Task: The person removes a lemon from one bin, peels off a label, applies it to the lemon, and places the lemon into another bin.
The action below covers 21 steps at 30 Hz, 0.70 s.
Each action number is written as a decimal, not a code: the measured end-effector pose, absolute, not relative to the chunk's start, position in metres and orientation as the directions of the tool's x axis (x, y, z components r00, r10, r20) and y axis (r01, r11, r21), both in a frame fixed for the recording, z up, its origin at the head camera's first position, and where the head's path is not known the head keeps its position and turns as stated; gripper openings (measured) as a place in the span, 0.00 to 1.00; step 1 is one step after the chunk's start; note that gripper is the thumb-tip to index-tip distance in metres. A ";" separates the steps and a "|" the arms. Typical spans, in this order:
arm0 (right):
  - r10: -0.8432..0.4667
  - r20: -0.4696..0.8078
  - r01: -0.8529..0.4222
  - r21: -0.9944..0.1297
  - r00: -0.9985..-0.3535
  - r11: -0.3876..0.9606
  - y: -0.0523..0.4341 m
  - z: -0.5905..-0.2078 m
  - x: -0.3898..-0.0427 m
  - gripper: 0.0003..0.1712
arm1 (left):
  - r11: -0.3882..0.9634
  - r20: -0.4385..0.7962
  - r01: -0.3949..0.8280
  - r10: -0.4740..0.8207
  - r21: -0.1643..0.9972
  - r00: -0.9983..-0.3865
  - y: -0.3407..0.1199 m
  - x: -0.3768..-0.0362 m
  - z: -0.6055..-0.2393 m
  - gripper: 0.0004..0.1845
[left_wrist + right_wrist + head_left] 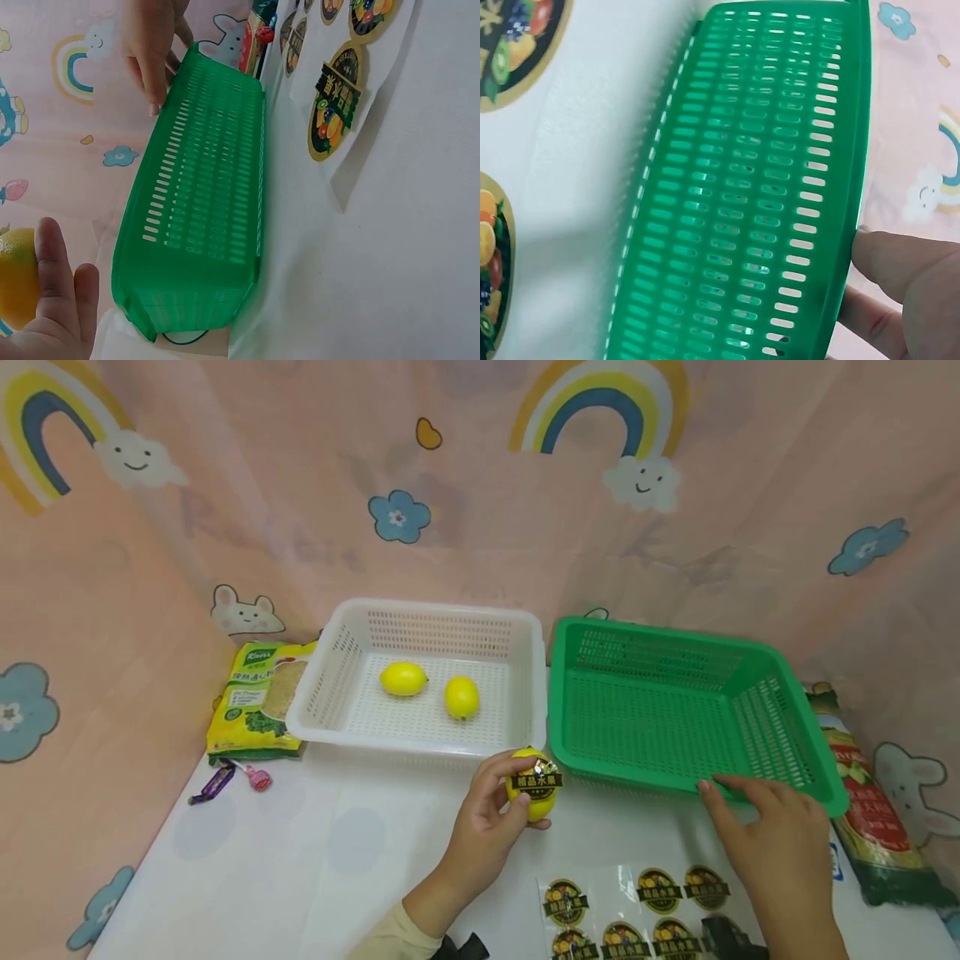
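My left hand [487, 814] holds a yellow lemon [542, 808] between thumb and fingers, in front of the two baskets. A black-and-gold round fruit sticker [536, 779] lies on the side of the lemon facing me. In the left wrist view the lemon [19, 277] shows at the lower left, its sticker out of sight. My right hand [783, 839] grips the near rim of the green basket [637, 768], toward its right end. In the right wrist view the thumb [900, 259] touches the rim and a finger goes behind it. No fruit shows inside the green basket.
Left of it stands a white basket [420, 745] with two lemons [403, 679]. A sticker sheet [600, 881] lies at the near edge. A yellow Knorr bag [251, 702], wrapped candy [212, 783] and a lollipop [258, 778] sit left; a red-green bag [877, 810] sits right.
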State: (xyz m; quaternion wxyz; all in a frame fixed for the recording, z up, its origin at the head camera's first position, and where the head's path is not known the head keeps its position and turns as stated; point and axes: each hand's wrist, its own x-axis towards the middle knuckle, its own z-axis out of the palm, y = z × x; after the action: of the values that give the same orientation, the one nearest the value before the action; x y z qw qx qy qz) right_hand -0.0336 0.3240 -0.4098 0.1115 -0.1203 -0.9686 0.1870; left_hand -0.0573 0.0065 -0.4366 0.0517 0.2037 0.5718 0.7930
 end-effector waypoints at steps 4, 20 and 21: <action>0.282 0.137 0.211 -0.386 -0.949 0.898 0.325 -0.407 -0.037 0.25 | -0.351 0.278 0.155 0.334 0.923 -0.901 0.012 -0.062 -0.430 0.19; 0.281 0.133 0.213 -0.380 -0.950 0.900 0.324 -0.407 -0.035 0.24 | -0.146 0.331 0.303 0.239 0.942 -0.913 0.082 -0.123 -0.386 0.12; 0.284 0.132 0.215 -0.382 -0.950 0.899 0.324 -0.408 -0.035 0.24 | -0.098 0.326 0.311 0.245 0.945 -0.913 0.087 -0.128 -0.386 0.12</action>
State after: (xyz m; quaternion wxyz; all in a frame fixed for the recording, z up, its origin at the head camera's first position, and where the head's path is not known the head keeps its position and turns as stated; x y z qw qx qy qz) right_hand -0.0349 0.3244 -0.4079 0.0925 -0.1286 -0.9699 0.1848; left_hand -0.1283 0.0874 -0.3860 -0.0234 0.2071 0.6711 0.7115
